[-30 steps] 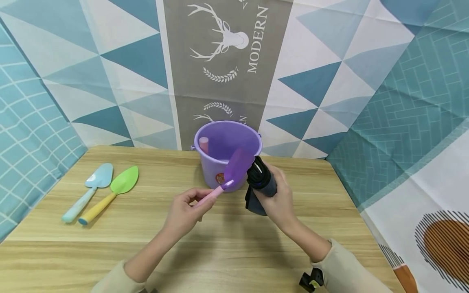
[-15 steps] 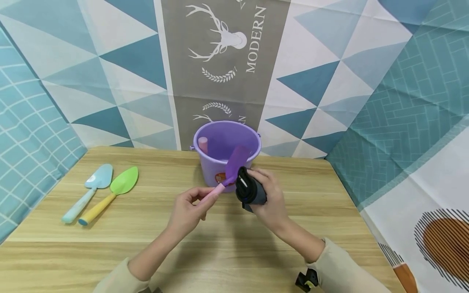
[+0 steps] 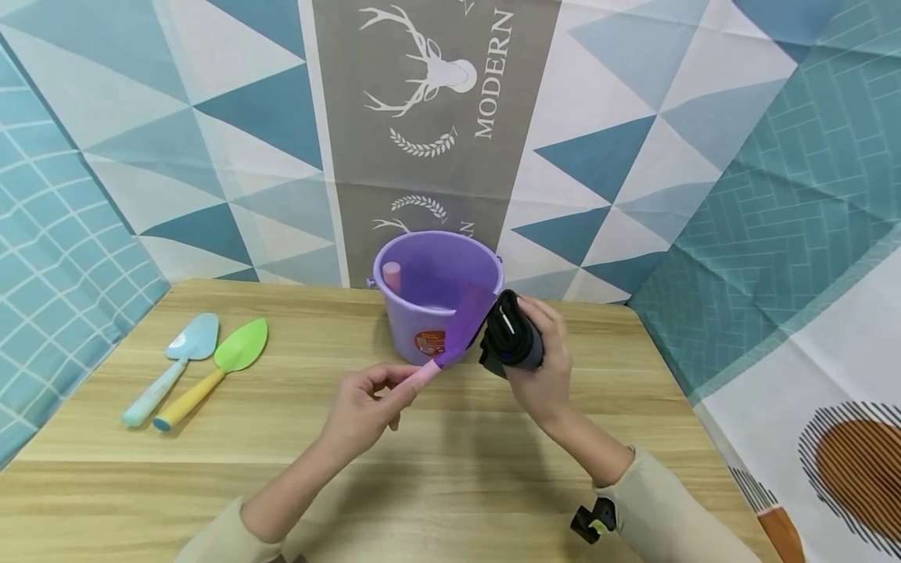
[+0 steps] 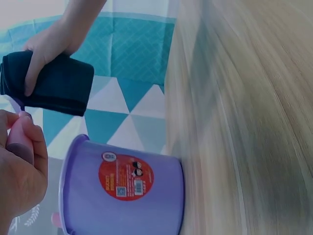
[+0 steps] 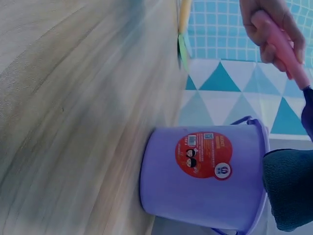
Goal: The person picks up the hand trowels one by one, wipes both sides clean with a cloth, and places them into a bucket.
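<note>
I'm seeing one left hand [image 3: 360,407] and one right hand [image 3: 545,383], so two, and two sleeves [image 3: 669,508]. One blue shovel [image 3: 193,338], one green shovel [image 3: 241,346] and one purple shovel [image 3: 466,324] are making three. I'm also counting one dark cloth [image 3: 517,335], one bucket [image 3: 403,324], one further pink handle [image 3: 392,277], one red sticker [image 3: 430,342] and one table [image 3: 633,391].

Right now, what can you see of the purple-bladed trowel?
The trowel has a smooth purple blade and pink handle; its material is unclear. The left hand pinches the handle. Held off the table, its blade points away and rightward, overlapping the bucket in the head view. Dark rolled cloth in the right hand is beside the blade; contact is unclear.
</note>
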Available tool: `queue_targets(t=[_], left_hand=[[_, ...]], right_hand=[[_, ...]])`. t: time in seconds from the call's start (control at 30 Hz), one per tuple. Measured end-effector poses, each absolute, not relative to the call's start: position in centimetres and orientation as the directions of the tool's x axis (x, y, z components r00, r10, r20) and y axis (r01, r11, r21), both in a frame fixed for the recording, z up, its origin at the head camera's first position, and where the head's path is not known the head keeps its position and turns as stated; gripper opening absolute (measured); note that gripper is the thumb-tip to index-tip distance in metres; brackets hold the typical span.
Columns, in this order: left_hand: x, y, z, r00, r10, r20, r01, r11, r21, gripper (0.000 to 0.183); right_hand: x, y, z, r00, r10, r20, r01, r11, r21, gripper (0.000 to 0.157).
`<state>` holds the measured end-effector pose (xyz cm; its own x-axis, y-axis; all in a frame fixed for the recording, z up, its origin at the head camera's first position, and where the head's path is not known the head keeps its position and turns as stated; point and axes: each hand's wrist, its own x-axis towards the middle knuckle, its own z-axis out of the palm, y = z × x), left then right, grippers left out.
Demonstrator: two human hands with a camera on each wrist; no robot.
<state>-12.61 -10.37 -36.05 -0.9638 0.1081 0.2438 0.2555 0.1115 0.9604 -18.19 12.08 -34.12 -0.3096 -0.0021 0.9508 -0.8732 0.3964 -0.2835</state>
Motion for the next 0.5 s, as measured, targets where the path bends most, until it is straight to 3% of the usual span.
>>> queue_targets(t=[0.5], left_hand=[[-12.2,-10.5,-35.3,-0.961,0.081,0.265,0.269,0.047,0.962,0.02]], right_hand=[[-17.6,11.6,-36.6,-0.119,-0.281,0.952,-0.93,0.368,-0.007,0.03]])
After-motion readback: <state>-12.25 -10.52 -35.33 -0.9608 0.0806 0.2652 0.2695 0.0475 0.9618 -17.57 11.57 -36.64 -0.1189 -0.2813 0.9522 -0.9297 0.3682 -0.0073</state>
